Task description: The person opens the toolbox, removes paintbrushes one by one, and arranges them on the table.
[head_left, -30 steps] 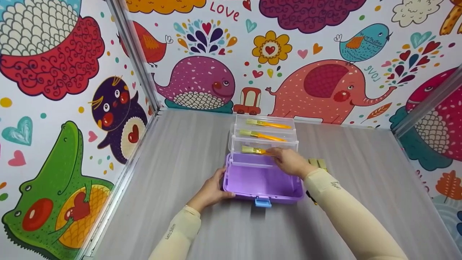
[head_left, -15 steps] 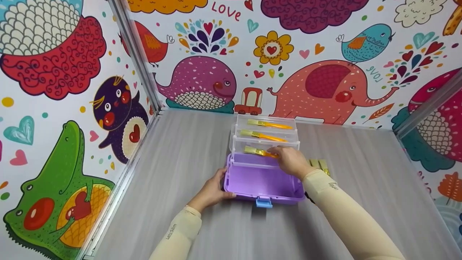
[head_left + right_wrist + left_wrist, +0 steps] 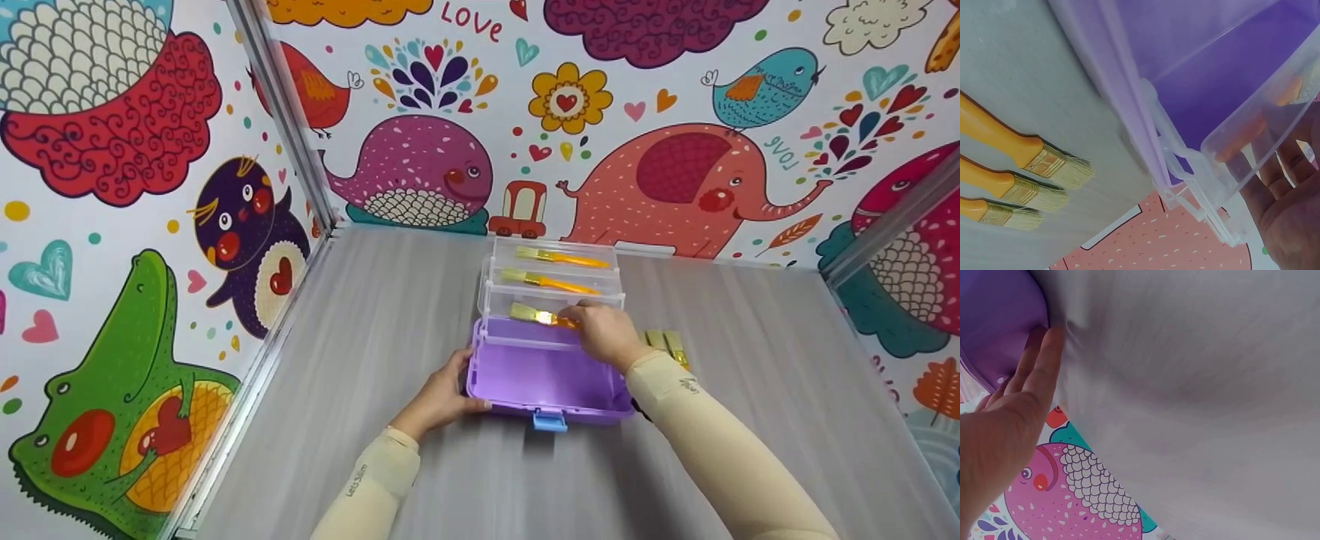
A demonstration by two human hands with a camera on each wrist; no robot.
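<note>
A purple plastic toolbox (image 3: 555,411) stands with clear tiered trays (image 3: 499,331) fanned out at its back. One orange-handled paintbrush lies in each of the three tiers. My right hand (image 3: 609,330) reaches over the lowest tier and pinches the handle of its paintbrush (image 3: 534,315), bristles to the left. In the right wrist view, that orange handle (image 3: 1244,140) shows through the tray wall, among the fingers. My left hand (image 3: 442,394) rests against the toolbox's left side, thumb at the front corner. Straight fingers (image 3: 1044,363) press its purple wall (image 3: 999,320) in the left wrist view.
Three more paintbrushes (image 3: 1005,138) lie side by side on the grey tabletop (image 3: 352,315), right of the toolbox. A blue latch (image 3: 550,422) hangs at the toolbox's front. Patterned walls (image 3: 420,165) and a metal corner post (image 3: 281,112) bound the table.
The lowest paintbrush has shifted slightly right and down with my right hand, its tilt a little steeper. The left hand and the toolbox stay in place.
</note>
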